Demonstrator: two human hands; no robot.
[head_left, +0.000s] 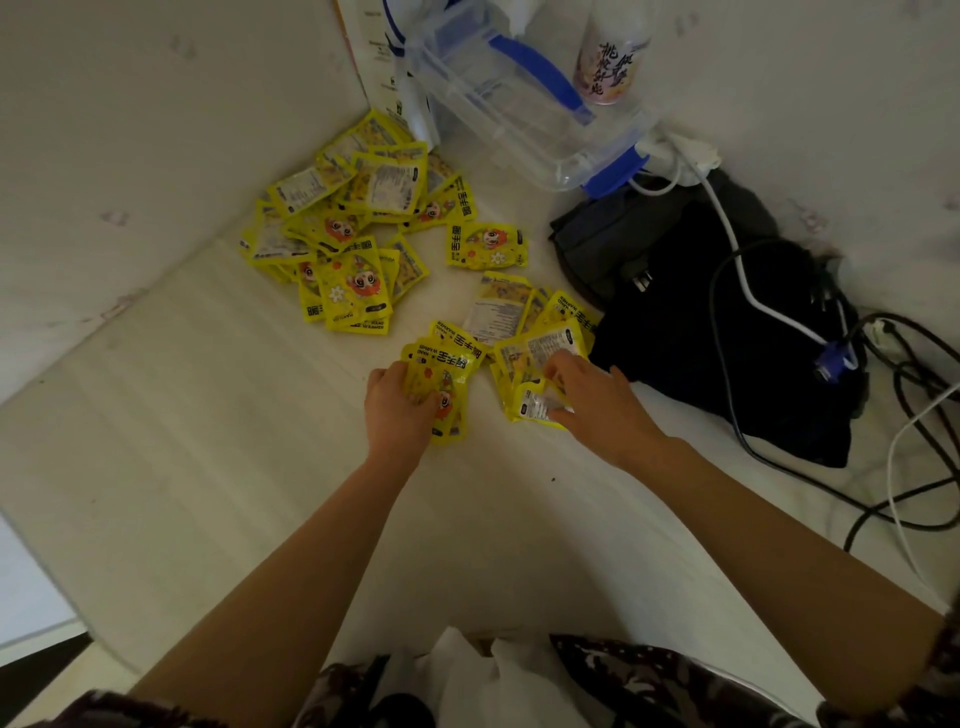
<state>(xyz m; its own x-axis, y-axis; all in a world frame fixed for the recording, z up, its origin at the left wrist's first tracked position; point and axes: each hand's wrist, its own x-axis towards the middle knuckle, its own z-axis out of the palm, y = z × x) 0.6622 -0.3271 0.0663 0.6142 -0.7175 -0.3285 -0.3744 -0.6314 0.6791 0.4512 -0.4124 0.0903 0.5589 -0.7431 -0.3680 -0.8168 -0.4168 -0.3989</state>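
Several yellow hand-warmer packets lie on a white table (218, 467). A big loose pile (343, 228) sits at the back left, and a single packet (485, 245) lies apart from it. My left hand (400, 405) grips a small stack of packets (444, 371), printed side up. My right hand (597, 400) pinches a packet (535, 405) on top of a second small heap (524, 332), where some packets lie white side up.
A clear plastic box with blue clips (519, 104) stands at the back beside a labelled bottle (613, 57). A dark bag (722, 332) with tangled cables (883, 415) lies to the right. Walls close in behind and on the left.
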